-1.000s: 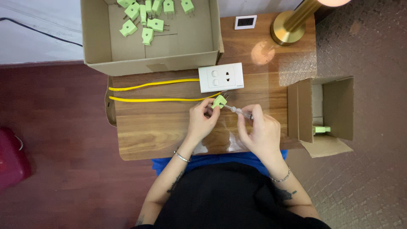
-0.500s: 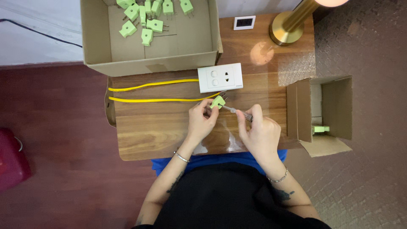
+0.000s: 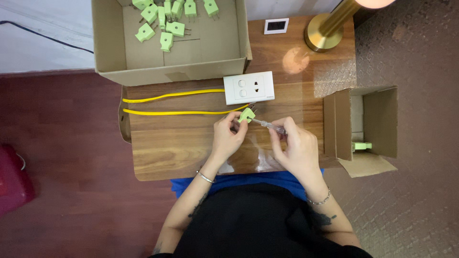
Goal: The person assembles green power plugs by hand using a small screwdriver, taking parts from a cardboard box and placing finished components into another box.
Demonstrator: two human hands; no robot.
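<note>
My left hand (image 3: 229,134) pinches a small light-green plug (image 3: 247,114) just in front of a white socket plate (image 3: 249,88) on the wooden table (image 3: 181,148). In my right hand (image 3: 295,148) is a thin screwdriver (image 3: 266,124) with a clear handle, its tip pointing left at the plug. Two yellow wires (image 3: 172,104) run left from the socket plate across the table.
A large open cardboard box (image 3: 167,67) at the back holds several green plugs (image 3: 165,24). A smaller cardboard box (image 3: 368,124) at the right holds one green plug (image 3: 361,145). A brass lamp base (image 3: 325,36) and a small white square device (image 3: 276,26) stand at the back right.
Both hands stay close together over the plug; the screwdriver tip remains at the plug with only slight shifting.
</note>
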